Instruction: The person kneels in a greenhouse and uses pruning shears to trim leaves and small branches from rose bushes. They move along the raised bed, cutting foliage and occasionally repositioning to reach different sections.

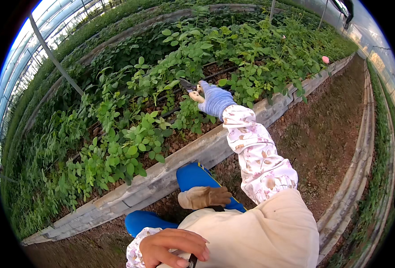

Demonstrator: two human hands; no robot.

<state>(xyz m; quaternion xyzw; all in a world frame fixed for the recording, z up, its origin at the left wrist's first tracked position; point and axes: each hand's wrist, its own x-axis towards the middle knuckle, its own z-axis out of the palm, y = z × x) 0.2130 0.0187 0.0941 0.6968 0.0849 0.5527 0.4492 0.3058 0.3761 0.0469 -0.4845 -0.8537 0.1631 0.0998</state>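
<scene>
My right hand (pixel 217 98), in a blue knit glove, grips pruning shears (pixel 196 96) with pale handles. Their dark blades point left, into the leafy rose plants (pixel 184 67) over the raised bed. My left hand (pixel 172 246) is bare and low in front of my torso. Its thumb and fingers curl about a small dark object (pixel 192 260), mostly covered by the hand. A tan work glove (pixel 204 197) lies by my lap, over the blue trousers (pixel 194 177).
A low block wall (pixel 197 150) edges the bed, with a soil path (pixel 304 140) alongside. Black irrigation pipes (pixel 221 72) run between the plants. A slanted metal post (pixel 55 60) stands at left. One pink bloom (pixel 325 59) hangs near the wall's far end.
</scene>
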